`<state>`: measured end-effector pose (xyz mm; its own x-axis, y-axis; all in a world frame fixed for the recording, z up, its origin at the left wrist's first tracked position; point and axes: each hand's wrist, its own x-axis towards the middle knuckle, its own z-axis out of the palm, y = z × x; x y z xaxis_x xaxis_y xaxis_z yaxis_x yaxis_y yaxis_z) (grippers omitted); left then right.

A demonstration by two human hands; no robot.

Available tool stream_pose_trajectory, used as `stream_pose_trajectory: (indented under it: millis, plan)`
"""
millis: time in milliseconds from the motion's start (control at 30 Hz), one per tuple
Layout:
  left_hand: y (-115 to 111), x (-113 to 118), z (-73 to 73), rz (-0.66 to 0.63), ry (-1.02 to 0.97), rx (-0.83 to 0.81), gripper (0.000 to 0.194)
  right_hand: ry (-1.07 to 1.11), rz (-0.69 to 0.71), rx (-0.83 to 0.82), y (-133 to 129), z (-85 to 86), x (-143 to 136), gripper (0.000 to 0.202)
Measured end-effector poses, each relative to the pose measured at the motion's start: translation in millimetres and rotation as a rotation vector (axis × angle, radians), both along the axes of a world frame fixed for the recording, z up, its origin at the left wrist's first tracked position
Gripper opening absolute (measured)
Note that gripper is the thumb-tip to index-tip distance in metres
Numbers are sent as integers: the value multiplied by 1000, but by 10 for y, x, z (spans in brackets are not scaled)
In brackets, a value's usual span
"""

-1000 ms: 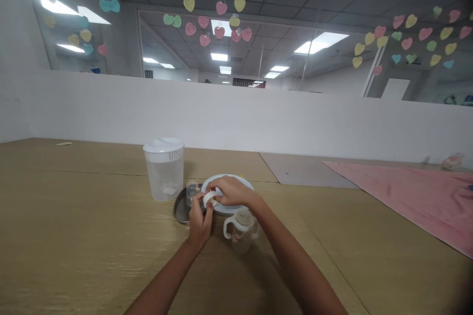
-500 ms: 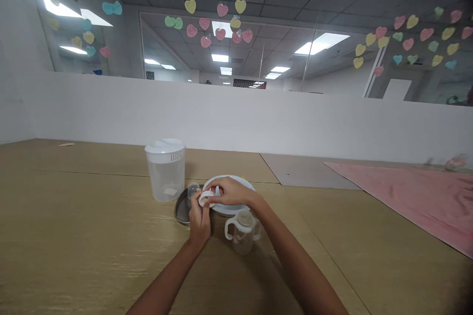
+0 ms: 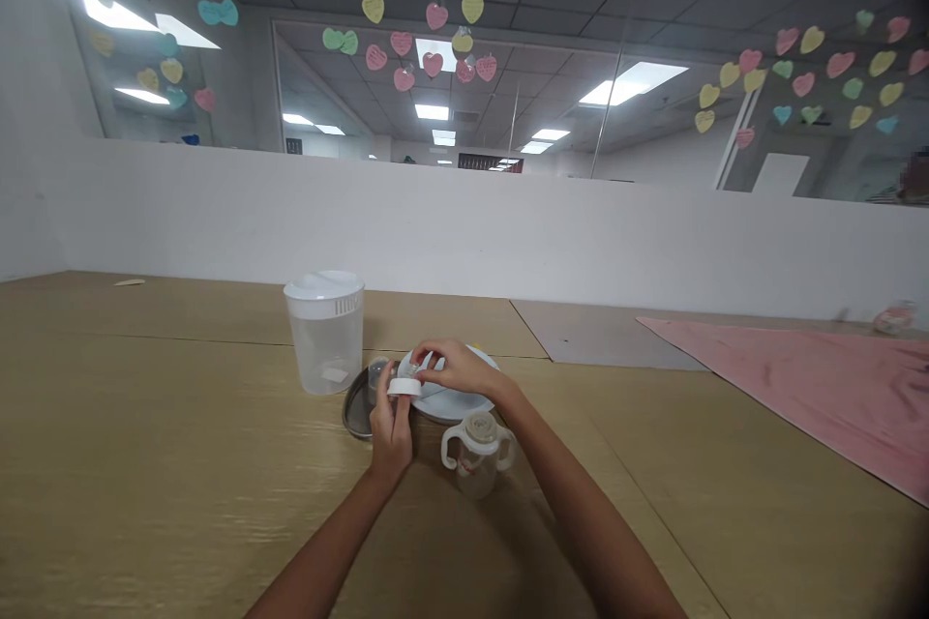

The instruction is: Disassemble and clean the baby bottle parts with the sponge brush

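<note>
My left hand (image 3: pixel 392 430) holds a white bottle collar (image 3: pixel 404 387) by its side, thumb and fingers wrapped about it. Above the collar a translucent teat (image 3: pixel 410 370) shows, and my right hand (image 3: pixel 454 368) pinches at it from the right. Just in front of my right forearm stands a clear baby bottle (image 3: pixel 477 474) with two white handles. A pale plate (image 3: pixel 464 403) lies behind and below my hands. Beside it on the left is a dark round tray (image 3: pixel 355 411), with a small clear cap (image 3: pixel 377 369) on it, partly hidden by my left fingers.
A translucent bucket (image 3: pixel 325 348) with a white lid stands behind the tray on the left. A pink cloth (image 3: pixel 813 387) covers the table's right side. A white wall (image 3: pixel 435 222) runs along the back, under glass with heart-shaped notes.
The collar has turned from showing its open ring to lying level, with the teat now visible on top. My right hand has shifted up slightly, from the ring's rim to the teat.
</note>
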<state>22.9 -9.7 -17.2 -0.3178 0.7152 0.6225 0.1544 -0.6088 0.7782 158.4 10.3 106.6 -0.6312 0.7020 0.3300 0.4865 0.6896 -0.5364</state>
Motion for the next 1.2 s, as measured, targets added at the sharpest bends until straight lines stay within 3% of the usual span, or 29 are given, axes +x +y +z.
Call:
stream_pose_trajectory:
  millis: [233, 367, 467, 700, 833, 1000, 1200]
  plan:
    - [0, -34, 50, -67, -46, 47, 57, -42, -131, 124, -24, 47, 25, 15]
    - [-52, -28, 114, -33, 29, 21, 64, -75, -104, 153, -88, 67, -22, 11]
    - [-77, -25, 141, 6, 74, 1, 58, -79, -62, 116, -128, 82, -43, 8]
    - [-38, -57, 47, -2, 156, 58, 45, -120, -6, 55, -160, 120, -35, 13]
    - [7, -78, 3, -1, 136, 62, 46, -92, -74, 45, -155, 100, -66, 16]
    - [8, -103, 17, -4, 114, 55, 49, 20, -18, -138, -117, 35, -85, 13]
    - [-28, -122, 82, 1, 78, 56, 55, 251, 45, -478, -26, -65, -91, 17]
